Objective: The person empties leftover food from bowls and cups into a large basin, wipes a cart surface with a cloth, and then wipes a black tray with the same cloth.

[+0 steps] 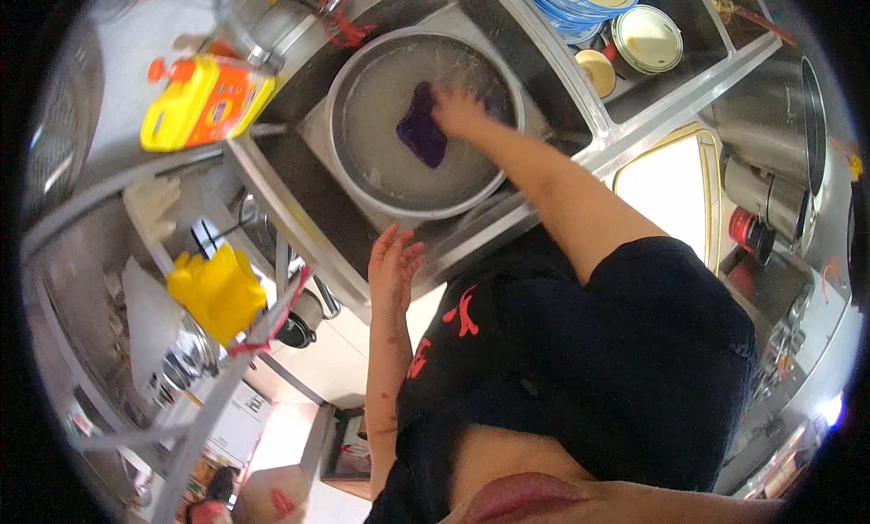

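Observation:
A large round metal basin (pixel 414 210) full of cloudy water stands in a stainless steel sink. In the water lies a dark purple cloth (pixel 425 130), near the basin's middle. My right hand (pixel 463 113) is over the water at the cloth's right edge, its fingers blurred and touching or very near the cloth; whether they grip it does not show. Below the basin's near rim, my left hand (pixel 395 255) hangs over the sink's edge with nothing in it and its fingers apart.
On the left ledge stands a yellow and orange detergent jug (pixel 211 106). Yellow rubber gloves (pixel 221 289) hang on the lower left rack. Stacked blue-rimmed plates (pixel 567 11) and white bowls (pixel 646 40) sit in the compartment at upper right. Metal pots (pixel 768 123) stand at far right.

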Motion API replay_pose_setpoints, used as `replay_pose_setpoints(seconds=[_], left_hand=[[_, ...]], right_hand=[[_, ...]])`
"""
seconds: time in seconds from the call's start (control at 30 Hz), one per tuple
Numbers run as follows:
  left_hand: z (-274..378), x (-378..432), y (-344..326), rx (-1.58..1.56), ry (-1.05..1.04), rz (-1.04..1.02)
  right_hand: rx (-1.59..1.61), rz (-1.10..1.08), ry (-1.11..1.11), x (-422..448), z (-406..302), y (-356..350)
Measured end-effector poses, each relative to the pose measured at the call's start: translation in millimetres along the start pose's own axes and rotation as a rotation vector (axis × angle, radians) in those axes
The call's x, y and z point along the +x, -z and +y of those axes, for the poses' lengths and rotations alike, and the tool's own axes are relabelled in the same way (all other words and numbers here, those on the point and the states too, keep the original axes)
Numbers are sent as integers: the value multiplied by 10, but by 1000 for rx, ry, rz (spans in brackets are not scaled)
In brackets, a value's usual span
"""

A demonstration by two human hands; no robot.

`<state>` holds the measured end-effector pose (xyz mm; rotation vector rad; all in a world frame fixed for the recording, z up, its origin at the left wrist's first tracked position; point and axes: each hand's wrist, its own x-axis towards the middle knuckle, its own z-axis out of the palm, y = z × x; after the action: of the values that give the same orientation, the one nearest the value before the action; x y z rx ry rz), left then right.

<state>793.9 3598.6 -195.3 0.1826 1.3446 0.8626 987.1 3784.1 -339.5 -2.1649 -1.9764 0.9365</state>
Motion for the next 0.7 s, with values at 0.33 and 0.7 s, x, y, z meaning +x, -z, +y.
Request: replay_pose_setpoints(seconds=[0.33,0.7], left_hand=[[385,1078,-718,-218,252,84],[175,2225,-300,-78,29,-257]], right_hand=[[405,-136,209,-68,-116,66],[630,33,560,-316,-631,444]])
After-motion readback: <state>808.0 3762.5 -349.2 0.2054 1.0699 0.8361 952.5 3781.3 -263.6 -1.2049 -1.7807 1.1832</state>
